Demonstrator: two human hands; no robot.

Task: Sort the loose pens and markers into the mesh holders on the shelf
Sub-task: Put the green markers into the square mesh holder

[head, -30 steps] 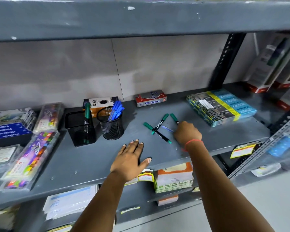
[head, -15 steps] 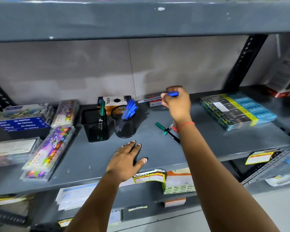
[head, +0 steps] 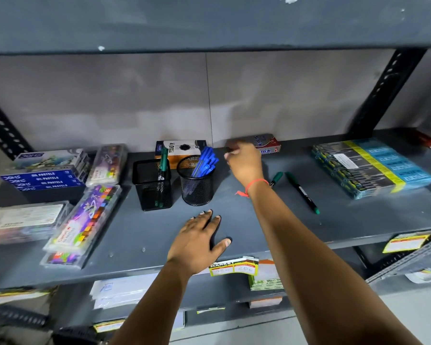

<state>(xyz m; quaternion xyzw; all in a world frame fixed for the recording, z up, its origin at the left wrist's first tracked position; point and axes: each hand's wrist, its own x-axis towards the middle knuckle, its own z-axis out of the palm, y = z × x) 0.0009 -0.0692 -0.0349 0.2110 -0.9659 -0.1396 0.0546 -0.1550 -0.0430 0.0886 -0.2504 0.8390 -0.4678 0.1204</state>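
Hovering right hand (head: 244, 163) beside round mesh holder (head: 197, 181) of blue pens (head: 205, 164), grip loosely curled, contents unclear. Pressing left hand (head: 197, 241) flat, open, on shelf (head: 259, 220).

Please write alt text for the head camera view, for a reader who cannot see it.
A person's right hand hovers beside a round mesh holder of blue pens, while the left hand rests flat on the grey shelf. A square mesh holder holds green markers, and two green markers lie loose to the right.
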